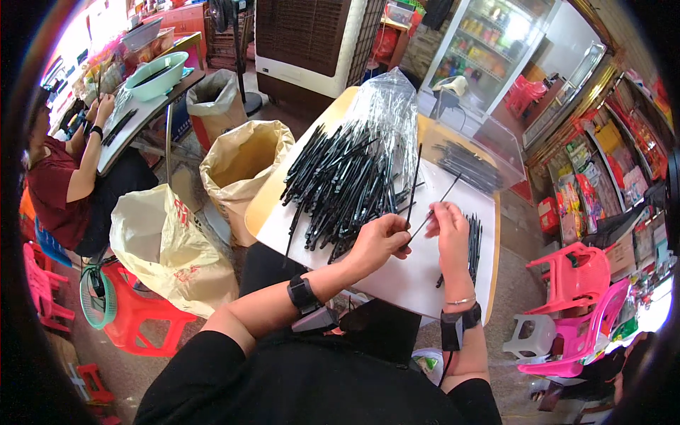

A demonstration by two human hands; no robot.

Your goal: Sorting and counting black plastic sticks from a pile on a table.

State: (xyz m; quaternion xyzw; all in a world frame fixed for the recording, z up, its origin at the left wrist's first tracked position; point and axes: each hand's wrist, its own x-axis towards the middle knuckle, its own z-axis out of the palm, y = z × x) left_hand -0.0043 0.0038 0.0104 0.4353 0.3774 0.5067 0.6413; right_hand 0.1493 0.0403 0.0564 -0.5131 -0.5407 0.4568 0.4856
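Observation:
Over the white-topped table (283, 230), my left hand (382, 244) is closed, pinching a thin black stick (415, 180) that points up and away from me. To its right, my right hand (448, 227) has its fingers curled round a second thin stick (445, 193), slanted so its lower end comes close to my left fingertips. A large heap of black sticks (336, 184) lies beyond my left hand, partly inside a clear plastic bag (389, 103). A smaller row of black sticks (473, 248) lies beside my right wrist.
A clear plastic box (471, 159) with dark sticks stands at the table's far right. Open sacks (244, 159) stand left of the table, near a red stool (145, 312). Another person (64, 177) handles sticks at a side table (145, 106). Pink chairs (574, 276) stand at right.

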